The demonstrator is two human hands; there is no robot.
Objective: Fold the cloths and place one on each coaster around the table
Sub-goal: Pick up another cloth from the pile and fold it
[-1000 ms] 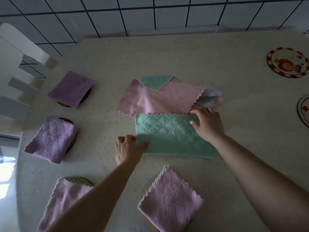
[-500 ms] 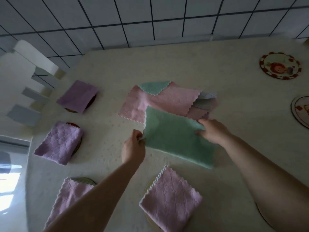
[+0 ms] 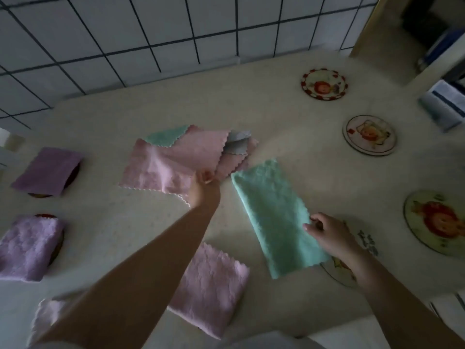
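Observation:
A green cloth point(image 3: 274, 217), folded into a long strip, lies slanted on the table right of centre. My right hand point(image 3: 329, 235) pinches its right edge, over a floral coaster point(image 3: 366, 244) that the cloth's near end partly covers. My left hand point(image 3: 205, 183) has its fingers curled at the near edge of the pile of pink cloths point(image 3: 176, 162), just left of the green strip's far corner; whether it holds anything is unclear. Three bare coasters lie at the right: point(image 3: 324, 84), point(image 3: 369, 135), point(image 3: 437, 222).
Folded cloths sit on coasters: purple point(image 3: 47, 171) and lilac point(image 3: 27, 248) at the left, pink point(image 3: 211, 285) in front, another pink point(image 3: 47, 316) at the bottom left. A blue-and-white package point(image 3: 445, 104) stands at the far right. A tiled wall point(image 3: 176, 28) backs the table.
The green cloth was lifted, swung round and set down slanted farther right, partly over a coaster. My left hand has let go of its corner and is now at the pink pile. The view turned right.

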